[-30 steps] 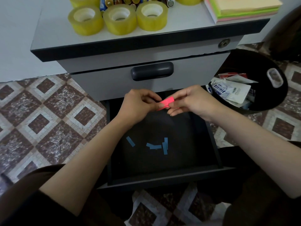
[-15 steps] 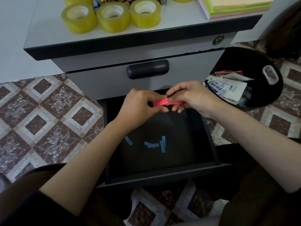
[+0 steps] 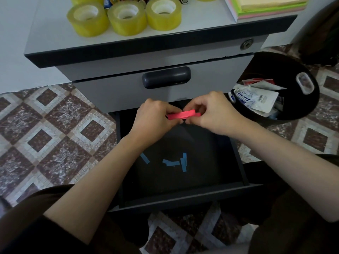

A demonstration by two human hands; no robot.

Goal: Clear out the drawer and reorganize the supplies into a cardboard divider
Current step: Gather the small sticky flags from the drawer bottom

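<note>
- My left hand [image 3: 156,118] and right hand [image 3: 214,112] each pinch one end of a small stack of pink paper strips [image 3: 180,114], fingers curled round it.
- I hold the stack level above the back of the open black drawer [image 3: 239,162].
- A few blue paper strips [image 3: 174,162] lie loose on the drawer floor.
- Three yellow tape rolls [image 3: 126,17] stand on the cabinet top [image 3: 201,28].
- A black bin [image 3: 286,70] with wrappers sits just right of the cabinet.

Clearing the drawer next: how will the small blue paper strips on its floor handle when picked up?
The small blue paper strips look thin: probably floppy, nearly weightless. Flat on the black drawer floor, they likely resist pinching.
</note>
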